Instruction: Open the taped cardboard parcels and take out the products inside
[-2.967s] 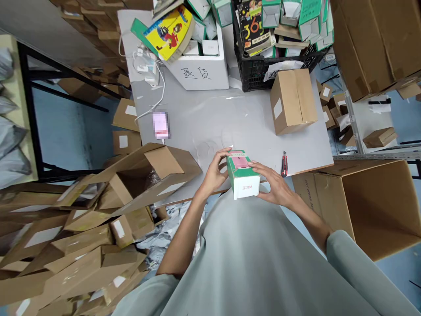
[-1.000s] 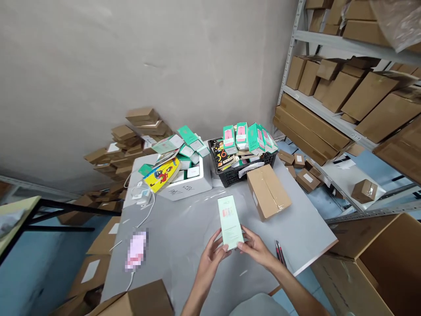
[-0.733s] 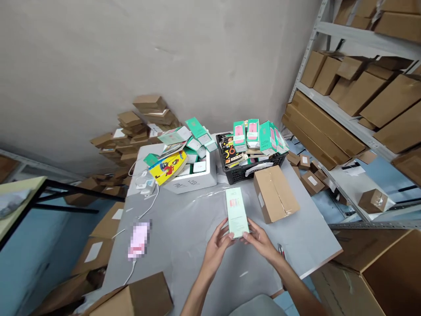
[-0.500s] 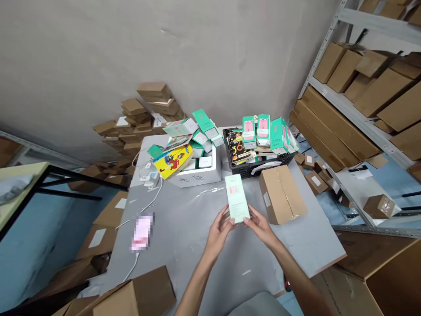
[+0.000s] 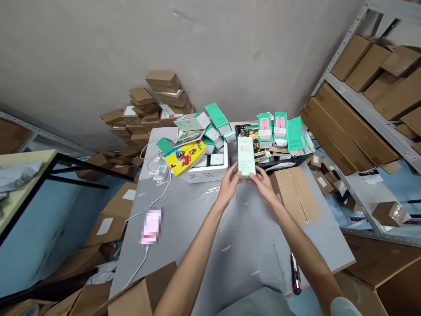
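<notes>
The left hand (image 5: 229, 183) and right hand (image 5: 264, 184), both pinching the box (image 5: 246, 156) at its lower end, have advanced it toward the crate (image 5: 301, 161), still unreleased.

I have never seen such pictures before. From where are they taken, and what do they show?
There is no machine: these are a person's two bare hands. Every picture comes from one head-worn camera, looking forward and down. The left hand and right hand hold a pale green oblong cardboard box near its lower end. On the grey table stand a white bin and a black plastic crate, both heaped with green cartons and books, plus a brown cardboard box. A black and red utility knife lies at the near edge.
</notes>
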`<action>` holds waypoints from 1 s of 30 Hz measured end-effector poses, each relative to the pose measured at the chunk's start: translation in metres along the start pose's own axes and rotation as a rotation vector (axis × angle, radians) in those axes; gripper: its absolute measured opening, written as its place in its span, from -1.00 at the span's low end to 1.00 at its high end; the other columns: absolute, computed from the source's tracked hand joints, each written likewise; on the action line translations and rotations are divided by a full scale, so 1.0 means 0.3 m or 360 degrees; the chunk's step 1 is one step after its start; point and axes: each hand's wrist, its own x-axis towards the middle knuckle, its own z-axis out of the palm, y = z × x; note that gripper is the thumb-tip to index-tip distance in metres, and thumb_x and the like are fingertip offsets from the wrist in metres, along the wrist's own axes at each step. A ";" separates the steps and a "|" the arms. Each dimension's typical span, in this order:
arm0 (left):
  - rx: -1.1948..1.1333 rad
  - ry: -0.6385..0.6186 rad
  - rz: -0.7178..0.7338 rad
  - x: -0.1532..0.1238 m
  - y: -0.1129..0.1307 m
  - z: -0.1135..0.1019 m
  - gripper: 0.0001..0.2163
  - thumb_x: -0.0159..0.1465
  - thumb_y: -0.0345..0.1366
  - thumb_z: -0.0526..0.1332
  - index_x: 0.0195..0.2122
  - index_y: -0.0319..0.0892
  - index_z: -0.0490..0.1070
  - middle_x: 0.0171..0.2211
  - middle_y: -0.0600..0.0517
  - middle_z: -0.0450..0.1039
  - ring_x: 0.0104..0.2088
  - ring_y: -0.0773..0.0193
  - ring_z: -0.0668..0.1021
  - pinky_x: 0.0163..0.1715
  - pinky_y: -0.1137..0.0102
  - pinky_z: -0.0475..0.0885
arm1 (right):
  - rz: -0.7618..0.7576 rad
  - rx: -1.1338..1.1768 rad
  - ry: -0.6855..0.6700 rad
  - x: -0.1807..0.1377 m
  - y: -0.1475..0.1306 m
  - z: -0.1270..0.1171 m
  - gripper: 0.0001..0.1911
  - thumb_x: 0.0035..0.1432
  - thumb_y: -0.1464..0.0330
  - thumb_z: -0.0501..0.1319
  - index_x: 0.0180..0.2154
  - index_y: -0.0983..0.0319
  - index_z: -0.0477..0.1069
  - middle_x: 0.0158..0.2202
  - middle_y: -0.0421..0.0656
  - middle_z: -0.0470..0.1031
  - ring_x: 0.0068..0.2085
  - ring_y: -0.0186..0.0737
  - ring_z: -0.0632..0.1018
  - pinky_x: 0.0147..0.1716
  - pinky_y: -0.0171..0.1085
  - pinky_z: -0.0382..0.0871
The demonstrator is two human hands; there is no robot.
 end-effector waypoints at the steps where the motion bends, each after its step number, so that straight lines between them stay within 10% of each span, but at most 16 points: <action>1: -0.0003 0.0013 0.0008 0.053 0.004 -0.003 -0.35 0.37 0.00 0.49 0.42 -0.13 0.50 0.29 -0.20 0.64 0.25 -0.11 0.67 0.17 0.01 0.72 | -0.0017 0.0008 0.0020 0.046 -0.006 0.013 -0.20 0.10 -0.01 0.61 0.26 0.12 0.47 0.09 -0.05 0.78 0.06 0.00 0.78 0.14 -0.03 0.72; 9: -0.0288 0.0103 -0.0144 0.466 0.062 0.030 -0.60 0.41 -0.25 0.48 0.26 -0.11 0.59 0.24 -0.17 0.64 0.15 0.09 0.70 0.33 -0.02 0.59 | 0.0058 -0.0136 0.0380 0.418 -0.079 0.142 -0.44 0.29 0.19 0.42 0.26 0.20 0.50 0.07 -0.04 0.75 0.06 -0.13 0.73 0.25 -0.05 0.61; 15: -0.0332 0.0409 -0.0110 0.489 -0.007 0.074 -0.71 0.48 -0.22 0.42 0.17 -0.17 0.57 0.30 -0.22 0.57 0.24 0.14 0.66 0.42 0.12 0.49 | -0.0069 -0.0139 0.0185 0.402 -0.026 0.149 -0.23 0.22 0.09 0.47 0.40 0.15 0.48 0.28 -0.01 0.67 0.31 0.00 0.62 0.39 0.02 0.48; 22: -0.0247 0.0620 -0.0050 0.174 -0.165 0.059 -0.64 0.45 -0.08 0.44 0.17 -0.12 0.56 0.33 -0.22 0.51 0.33 0.01 0.61 0.41 0.08 0.51 | -0.0174 -0.0256 0.0168 0.009 0.119 -0.072 -0.17 0.14 -0.12 0.53 0.31 0.14 0.55 0.44 0.09 0.52 0.42 0.20 0.57 0.45 0.16 0.44; 30: 0.0220 0.0408 -0.0498 -0.536 -0.492 0.127 -0.37 0.26 0.32 0.43 0.09 -0.10 0.61 0.21 -0.28 0.64 0.30 -0.17 0.65 0.30 -0.09 0.58 | -0.0045 -0.0577 0.0680 -0.580 0.156 -0.499 -0.20 0.15 -0.19 0.49 0.23 0.18 0.59 0.35 0.18 0.59 0.36 0.21 0.60 0.39 0.21 0.49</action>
